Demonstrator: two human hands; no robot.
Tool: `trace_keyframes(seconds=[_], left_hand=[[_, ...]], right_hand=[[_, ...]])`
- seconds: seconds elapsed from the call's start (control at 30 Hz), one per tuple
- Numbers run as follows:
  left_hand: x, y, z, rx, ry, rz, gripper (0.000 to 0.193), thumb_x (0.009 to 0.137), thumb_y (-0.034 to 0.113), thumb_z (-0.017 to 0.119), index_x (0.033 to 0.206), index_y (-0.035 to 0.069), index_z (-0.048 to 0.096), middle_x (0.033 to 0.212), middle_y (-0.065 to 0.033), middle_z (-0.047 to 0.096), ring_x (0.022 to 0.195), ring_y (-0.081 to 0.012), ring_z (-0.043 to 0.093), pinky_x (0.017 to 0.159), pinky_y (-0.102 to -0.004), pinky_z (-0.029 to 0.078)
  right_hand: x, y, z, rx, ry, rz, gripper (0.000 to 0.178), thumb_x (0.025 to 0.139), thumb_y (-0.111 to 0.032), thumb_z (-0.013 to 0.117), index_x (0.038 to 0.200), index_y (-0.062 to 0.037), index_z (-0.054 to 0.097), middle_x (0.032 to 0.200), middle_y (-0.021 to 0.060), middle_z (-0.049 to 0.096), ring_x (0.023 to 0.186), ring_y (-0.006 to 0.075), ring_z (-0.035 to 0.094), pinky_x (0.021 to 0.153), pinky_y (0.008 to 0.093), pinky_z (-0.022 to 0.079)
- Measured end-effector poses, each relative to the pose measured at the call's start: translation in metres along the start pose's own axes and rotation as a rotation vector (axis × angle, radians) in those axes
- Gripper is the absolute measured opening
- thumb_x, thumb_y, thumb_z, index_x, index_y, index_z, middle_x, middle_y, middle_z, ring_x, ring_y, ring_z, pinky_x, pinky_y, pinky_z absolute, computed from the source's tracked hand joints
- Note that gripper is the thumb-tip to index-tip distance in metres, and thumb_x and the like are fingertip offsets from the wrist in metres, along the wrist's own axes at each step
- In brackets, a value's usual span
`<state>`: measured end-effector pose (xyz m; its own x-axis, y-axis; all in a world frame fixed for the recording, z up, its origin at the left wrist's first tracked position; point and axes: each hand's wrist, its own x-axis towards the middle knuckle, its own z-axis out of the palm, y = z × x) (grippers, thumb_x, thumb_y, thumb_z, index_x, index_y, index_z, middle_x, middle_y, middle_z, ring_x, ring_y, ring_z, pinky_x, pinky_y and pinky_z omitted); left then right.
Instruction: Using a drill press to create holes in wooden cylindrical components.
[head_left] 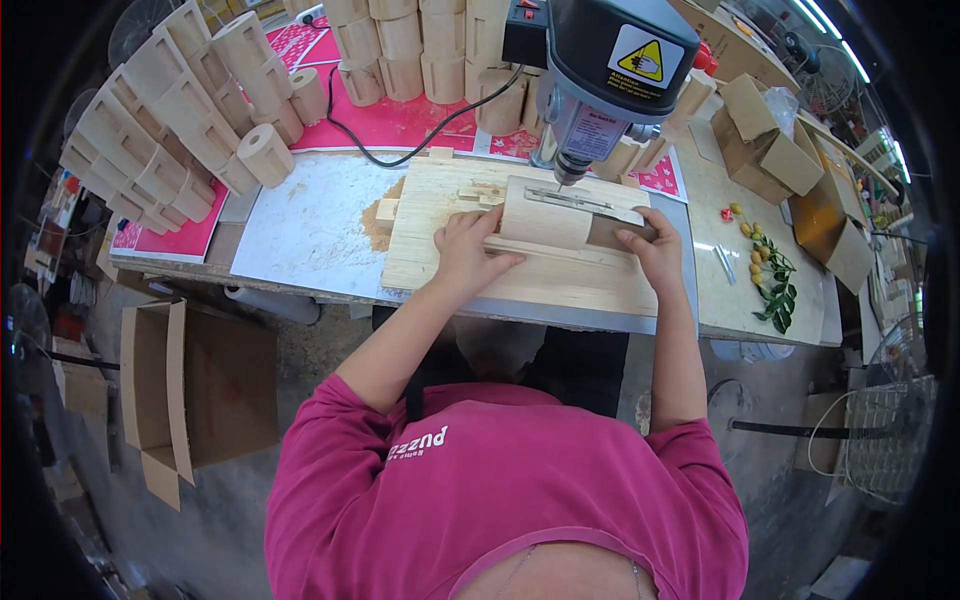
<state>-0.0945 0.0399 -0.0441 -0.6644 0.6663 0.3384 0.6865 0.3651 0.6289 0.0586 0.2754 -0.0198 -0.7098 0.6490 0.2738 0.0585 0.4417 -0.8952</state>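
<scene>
A pale wooden cylinder [540,222] lies on its side on a flat wooden board [430,262], below the chuck and thin bit of a bench drill press [598,130]. Along its top runs a slotted metal template [600,207], and a grey metal piece [606,233] shows at its right end. My left hand [468,248] holds the cylinder's left end, fingertips against the end and thumb spread low in front. At the other end my right hand [655,245] is closed on the grey metal piece, thumb in front. The bit's tip is close to the template; whether it touches, I cannot tell.
Stacks of slotted wooden cylinders [180,110] stand at the back left, more [400,50] behind. A black cable [365,150] crosses the bench. To the right lie yellow fruits with leaves [770,275] and open cardboard boxes [770,140]. Another carton [225,380] sits on the floor, left.
</scene>
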Motion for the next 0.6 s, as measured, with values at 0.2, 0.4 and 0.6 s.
trace_keyframes(seconds=[0.2, 0.4, 0.6], left_hand=[[0.009, -0.025, -0.006, 0.076, 0.068, 0.071, 0.063, 0.055, 0.035, 0.078, 0.113, 0.017, 0.059, 0.092, -0.0005, 0.056, 0.097, -0.0211, 0.046, 0.083, -0.0398, 0.027], [0.015, -0.029, -0.007, 0.023, 0.019, 0.117, 0.058, 0.053, 0.031, 0.079, 0.107, 0.017, 0.062, 0.081, 0.0024, 0.056, 0.09, -0.0189, 0.047, 0.084, -0.0382, 0.025], [0.019, -0.027, -0.011, 0.026, -0.021, 0.097, 0.038, 0.054, 0.028, 0.079, 0.088, 0.015, 0.067, 0.077, 0.0015, 0.054, 0.086, -0.0191, 0.048, 0.083, -0.0373, 0.027]], right_hand=[[0.009, 0.003, 0.023, 0.086, -0.034, -0.041, 0.032, 0.066, 0.002, 0.072, 0.096, -0.0014, 0.059, 0.093, 0.0029, 0.058, 0.088, 0.0135, 0.054, 0.078, 0.0244, 0.043], [0.007, 0.002, 0.025, -0.01, -0.062, -0.09, 0.037, 0.068, 0.001, 0.071, 0.101, -0.003, 0.054, 0.101, 0.0049, 0.052, 0.099, 0.0164, 0.048, 0.086, 0.0268, 0.038], [0.011, -0.018, 0.005, -0.068, -0.221, -0.118, 0.055, 0.072, -0.018, 0.072, 0.119, -0.0035, 0.045, 0.112, 0.0089, 0.051, 0.111, 0.0209, 0.045, 0.091, 0.0324, 0.036]])
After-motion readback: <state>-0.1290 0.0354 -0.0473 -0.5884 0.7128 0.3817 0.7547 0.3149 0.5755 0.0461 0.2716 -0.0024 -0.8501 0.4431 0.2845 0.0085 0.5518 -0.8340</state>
